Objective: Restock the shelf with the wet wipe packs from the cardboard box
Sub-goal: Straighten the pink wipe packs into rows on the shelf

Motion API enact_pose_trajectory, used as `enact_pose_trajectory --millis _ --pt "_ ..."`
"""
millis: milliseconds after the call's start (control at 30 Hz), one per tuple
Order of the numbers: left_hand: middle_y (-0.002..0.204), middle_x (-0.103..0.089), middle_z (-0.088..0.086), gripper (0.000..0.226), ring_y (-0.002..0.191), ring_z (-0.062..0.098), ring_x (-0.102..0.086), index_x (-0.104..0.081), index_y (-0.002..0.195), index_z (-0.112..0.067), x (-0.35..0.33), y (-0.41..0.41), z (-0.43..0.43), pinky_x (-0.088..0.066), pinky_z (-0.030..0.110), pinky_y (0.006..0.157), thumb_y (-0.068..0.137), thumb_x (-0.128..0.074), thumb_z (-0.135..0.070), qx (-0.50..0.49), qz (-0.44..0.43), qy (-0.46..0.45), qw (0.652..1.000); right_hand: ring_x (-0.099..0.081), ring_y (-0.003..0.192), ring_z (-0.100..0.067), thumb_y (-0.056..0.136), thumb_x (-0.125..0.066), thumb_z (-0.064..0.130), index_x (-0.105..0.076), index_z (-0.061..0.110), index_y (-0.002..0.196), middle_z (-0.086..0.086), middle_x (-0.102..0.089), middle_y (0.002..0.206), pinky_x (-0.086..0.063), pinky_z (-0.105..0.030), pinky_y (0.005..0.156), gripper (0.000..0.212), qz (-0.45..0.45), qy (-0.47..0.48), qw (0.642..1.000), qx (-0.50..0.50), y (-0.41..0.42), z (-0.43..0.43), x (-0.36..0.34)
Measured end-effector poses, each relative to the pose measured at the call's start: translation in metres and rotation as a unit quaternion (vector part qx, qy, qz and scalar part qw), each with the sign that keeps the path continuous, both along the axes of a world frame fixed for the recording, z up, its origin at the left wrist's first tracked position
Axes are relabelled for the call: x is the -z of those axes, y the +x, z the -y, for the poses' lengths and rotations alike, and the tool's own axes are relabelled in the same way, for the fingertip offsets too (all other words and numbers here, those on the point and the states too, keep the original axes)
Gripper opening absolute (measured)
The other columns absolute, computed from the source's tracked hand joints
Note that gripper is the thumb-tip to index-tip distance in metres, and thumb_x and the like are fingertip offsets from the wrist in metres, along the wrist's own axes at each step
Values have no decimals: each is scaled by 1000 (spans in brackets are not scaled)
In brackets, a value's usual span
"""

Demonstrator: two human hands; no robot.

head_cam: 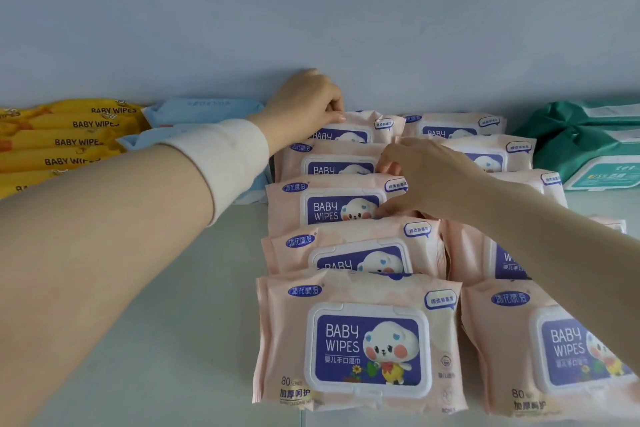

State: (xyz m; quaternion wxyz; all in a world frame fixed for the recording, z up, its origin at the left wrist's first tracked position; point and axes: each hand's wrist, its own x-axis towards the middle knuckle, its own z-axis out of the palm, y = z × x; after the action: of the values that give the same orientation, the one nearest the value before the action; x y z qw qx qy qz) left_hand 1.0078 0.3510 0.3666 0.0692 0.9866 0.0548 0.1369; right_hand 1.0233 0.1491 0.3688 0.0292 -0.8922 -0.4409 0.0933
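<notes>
Pink baby wipe packs stand in two rows on the pale shelf (194,288), leaning back one behind another. The front pack of the left row (360,340) faces me, with another (547,347) beside it in the right row. My left hand (304,104) reaches to the back wall and its fingers pinch the top edge of the rearmost left-row pack (356,126). My right hand (419,173) lies between the rows, thumb and fingers closed on the third pack of the left row (329,204). The cardboard box is out of view.
Yellow baby wipe packs (65,142) lie stacked at the far left, with light blue packs (204,111) beside them. Green packs (588,146) sit at the right. A blue-grey wall (311,10) closes the back of the shelf.
</notes>
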Motion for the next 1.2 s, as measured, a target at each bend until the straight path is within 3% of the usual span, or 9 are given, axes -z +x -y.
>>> enact_pose_trajectory --millis 300,400,533,633,700,800,1033,1200 --pt "98 -59 5 15 91 24 -58 -65 90 -8 -7 -5 -1 -39 30 72 85 -65 -22 14 40 -6 999 -50 110 -24 65 -74 54 -53 21 121 -4 -53 118 -46 -35 88 68 -7 -4 1000 11 -2 -2 -1" --pt "101 -57 4 20 94 22 -58 -62 96 -9 -8 -7 -6 -43 30 79 83 -68 -23 22 -29 -63 997 -50 111 -24 66 -73 54 -52 21 123 -4 -53 119 -45 -34 86 69 -1 -13 1000 10 -2 -2 -1" --pt "121 -60 4 46 109 19 -56 -55 119 -13 -15 -5 -4 -42 25 89 79 -72 -27 11 -135 -133 982 -49 112 -24 67 -73 54 -52 21 123 -4 -52 120 -45 -34 86 69 3 -14 1000 15 -2 -3 0" --pt "114 -63 7 40 98 22 -56 -60 115 -9 -17 0 1 -40 25 75 81 -69 -28 16 -168 -85 982 -49 113 -24 67 -73 55 -52 22 123 -4 -52 121 -44 -34 84 69 6 -14 1000 14 -3 -3 0" --pt "97 -62 8 35 85 20 -52 -63 108 -6 -19 0 2 -36 24 60 81 -69 -28 22 -164 -71 984 -49 113 -24 67 -73 55 -52 22 123 -4 -53 121 -43 -33 81 68 5 -13 1000 16 -3 -3 1" --pt "86 -55 4 34 80 21 -49 -64 103 -4 -19 -1 2 -33 26 57 79 -71 -27 12 -137 -56 989 -47 116 -24 68 -71 56 -52 21 122 -3 -55 121 -42 -31 81 67 10 -21 1000 19 -3 -2 0" --pt "104 -64 11 37 88 29 -54 -58 108 -9 -14 -3 3 -33 30 68 80 -71 -29 -42 -35 1 998 -42 122 -25 74 -66 56 -54 19 127 -5 -52 125 -42 -34 88 66 19 -35 999 12 -6 -1 -1" --pt "113 -63 11 39 99 31 -57 -56 113 -10 -8 1 6 -36 31 71 82 -69 -28 -32 -50 22 998 -42 122 -24 74 -65 56 -53 20 128 -4 -52 126 -43 -34 91 66 23 -38 999 10 -6 -2 -1"
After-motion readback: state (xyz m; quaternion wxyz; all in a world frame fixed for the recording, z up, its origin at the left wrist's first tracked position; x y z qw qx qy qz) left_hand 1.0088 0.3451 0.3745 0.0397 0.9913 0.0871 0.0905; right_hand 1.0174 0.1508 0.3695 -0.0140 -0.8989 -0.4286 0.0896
